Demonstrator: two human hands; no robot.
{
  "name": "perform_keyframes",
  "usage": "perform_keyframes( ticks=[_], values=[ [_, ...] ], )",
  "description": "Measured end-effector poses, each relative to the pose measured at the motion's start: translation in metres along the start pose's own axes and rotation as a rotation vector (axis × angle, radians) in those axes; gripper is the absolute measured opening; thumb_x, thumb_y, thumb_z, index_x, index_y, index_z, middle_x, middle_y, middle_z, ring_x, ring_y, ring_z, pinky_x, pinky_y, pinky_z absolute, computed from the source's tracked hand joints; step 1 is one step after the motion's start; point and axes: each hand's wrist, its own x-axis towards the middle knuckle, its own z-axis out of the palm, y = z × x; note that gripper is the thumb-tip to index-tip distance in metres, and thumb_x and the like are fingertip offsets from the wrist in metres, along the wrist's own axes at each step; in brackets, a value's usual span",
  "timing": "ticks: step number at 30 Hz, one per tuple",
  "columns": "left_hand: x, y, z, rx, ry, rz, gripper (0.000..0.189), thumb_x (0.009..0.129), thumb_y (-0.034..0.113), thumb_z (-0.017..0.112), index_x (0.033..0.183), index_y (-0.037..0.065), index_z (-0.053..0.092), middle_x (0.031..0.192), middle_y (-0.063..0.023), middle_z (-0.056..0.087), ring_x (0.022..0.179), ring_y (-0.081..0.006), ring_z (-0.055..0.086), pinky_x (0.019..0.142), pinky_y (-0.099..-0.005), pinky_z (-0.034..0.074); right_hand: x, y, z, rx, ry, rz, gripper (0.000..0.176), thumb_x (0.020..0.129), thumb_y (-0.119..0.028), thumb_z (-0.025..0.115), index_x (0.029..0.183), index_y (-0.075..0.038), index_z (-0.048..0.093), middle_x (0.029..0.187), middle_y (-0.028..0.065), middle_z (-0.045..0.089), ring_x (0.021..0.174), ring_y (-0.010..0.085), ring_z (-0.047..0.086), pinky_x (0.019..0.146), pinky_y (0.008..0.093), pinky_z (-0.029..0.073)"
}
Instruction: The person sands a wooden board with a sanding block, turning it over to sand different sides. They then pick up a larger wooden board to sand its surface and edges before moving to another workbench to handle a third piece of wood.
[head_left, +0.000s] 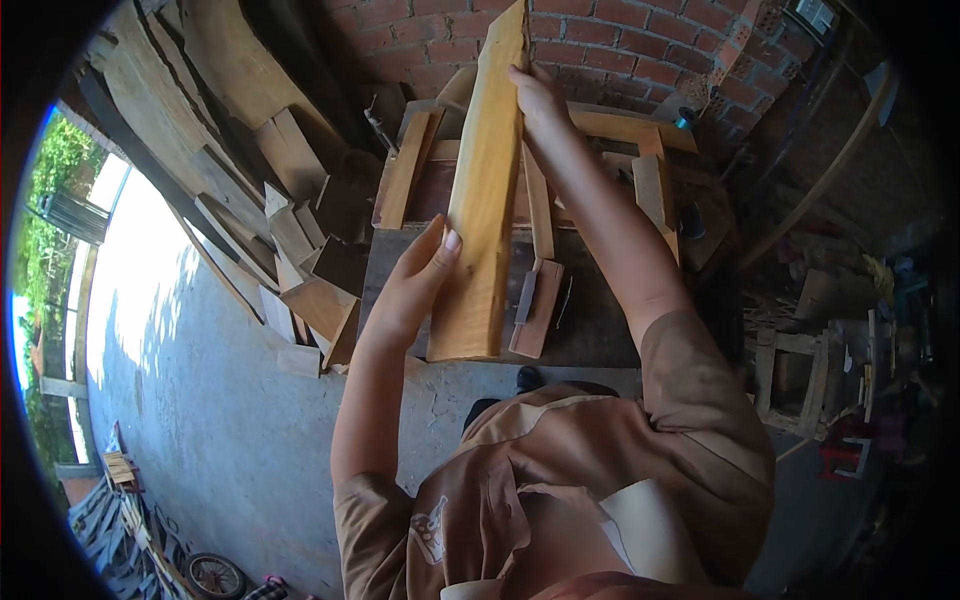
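Observation:
A long yellowish wooden board (485, 200) is held up above the workbench, tilted with its far end toward the brick wall. My left hand (420, 275) grips its left edge near the lower end, thumb on the face and the other fingers mostly hidden. Higher up, my right hand (538, 100) is closed on the right edge, its thumb at the front. Below the board on the workbench (600, 330) lies a reddish wooden block (540, 308) with a dark strip beside it. Narrow wooden pieces (410, 170) rest farther back on the bench.
Planks and offcuts (290, 230) lean in a pile left of the bench. The brick wall (610, 50) stands behind. To the right are a small wooden frame (793, 375) and a red object (845, 448). Concrete floor (220, 400) spreads to the left, with a wheel (214, 576) at the bottom.

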Motion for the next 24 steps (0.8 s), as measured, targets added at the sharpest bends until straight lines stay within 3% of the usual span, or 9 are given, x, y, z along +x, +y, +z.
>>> perform_keyframes(
  ticks=[4,6,9,12,13,14,17,20,24],
  values=[
    [0.014,0.002,0.003,0.090,-0.188,0.100,0.091,0.073,0.069,0.050,0.141,0.016,0.019,0.130,-0.0119,0.036,0.106,-0.0212,0.046,0.081,-0.0363,0.043,-0.005,-0.028,0.023,-0.188,0.203,-0.075,0.028,0.081,-0.011,0.060,0.105,0.003,0.055,0.090,0.0104,0.061,0.080,0.0159,0.056,0.070,0.0294,0.045],
    [0.011,0.016,0.013,0.044,-0.228,0.027,0.099,0.066,0.068,0.057,0.141,0.017,0.017,0.133,-0.0147,0.030,0.106,-0.0265,0.047,0.081,-0.0407,0.042,0.000,-0.037,0.028,-0.242,0.179,-0.052,0.036,0.079,-0.010,0.062,0.110,0.005,0.052,0.092,0.0117,0.060,0.080,0.0169,0.056,0.068,0.0301,0.045],
    [0.010,0.023,0.030,-0.148,-0.286,-0.048,0.087,0.067,0.043,0.059,0.139,0.013,0.021,0.131,-0.0203,0.033,0.106,-0.0267,0.048,0.076,-0.0409,0.044,0.002,-0.049,0.038,-0.340,0.152,-0.107,0.054,0.077,-0.009,0.065,0.123,0.007,0.040,0.106,0.0162,0.058,0.090,0.0210,0.058,0.076,0.0311,0.047],
    [0.016,0.006,0.029,-0.540,-0.436,-0.012,0.088,0.066,0.040,0.061,0.137,0.004,0.023,0.117,-0.0156,0.047,0.101,-0.0216,0.050,0.072,-0.0366,0.046,0.003,-0.053,0.039,-0.418,0.100,-0.176,0.055,0.077,-0.008,0.065,0.123,0.007,0.039,0.114,0.0197,0.055,0.101,0.0235,0.055,0.084,0.0298,0.044],
    [0.017,0.001,0.027,-0.835,-0.582,-0.006,0.086,0.065,0.043,0.062,0.133,0.002,0.027,0.120,-0.0215,0.044,0.099,-0.0268,0.049,0.067,-0.0369,0.047,-0.007,-0.065,0.033,-0.367,-0.031,-0.220,0.064,0.077,-0.021,0.067,0.126,0.007,0.037,0.122,0.0235,0.048,0.112,0.0280,0.049,0.092,0.0319,0.040],
    [0.016,-0.002,0.028,-0.832,-0.584,-0.006,0.086,0.065,0.043,0.062,0.133,0.002,0.027,0.120,-0.0215,0.044,0.099,-0.0268,0.049,0.067,-0.0369,0.047,-0.010,-0.068,0.027,-0.366,-0.027,-0.222,0.064,0.077,-0.021,0.067,0.126,0.007,0.037,0.122,0.0235,0.048,0.112,0.0280,0.049,0.092,0.0319,0.040],
    [0.009,-0.009,0.034,-1.218,-0.882,0.099,0.096,0.063,0.060,0.062,0.135,0.006,0.025,0.124,-0.0285,0.035,0.094,-0.0298,0.041,0.068,-0.0386,0.046,-0.009,-0.063,0.007,-0.737,0.182,-0.255,0.088,0.071,-0.053,0.063,0.128,0.006,0.033,0.128,0.0270,0.039,0.121,0.0338,0.040,0.098,0.0385,0.035],
    [0.000,-0.015,0.041,-1.407,-0.970,0.080,0.096,0.064,0.054,0.067,0.135,0.007,0.022,0.123,-0.0281,0.032,0.094,-0.0289,0.040,0.069,-0.0391,0.045,-0.009,-0.064,-0.022,-0.879,0.367,-0.237,0.088,0.072,-0.052,0.063,0.127,0.008,0.033,0.130,0.0285,0.036,0.121,0.0343,0.038,0.099,0.0383,0.034],
    [-0.006,-0.014,0.049,-1.510,-0.994,0.074,0.097,0.063,0.049,0.071,0.135,0.008,0.022,0.120,-0.0270,0.030,0.093,-0.0280,0.039,0.069,-0.0391,0.044,0.003,-0.054,-0.058,-0.719,0.290,-0.113,0.072,0.076,-0.049,0.061,0.121,0.004,0.043,0.108,0.0213,0.056,0.100,0.0320,0.056,0.086,0.0376,0.046]
  ],
)
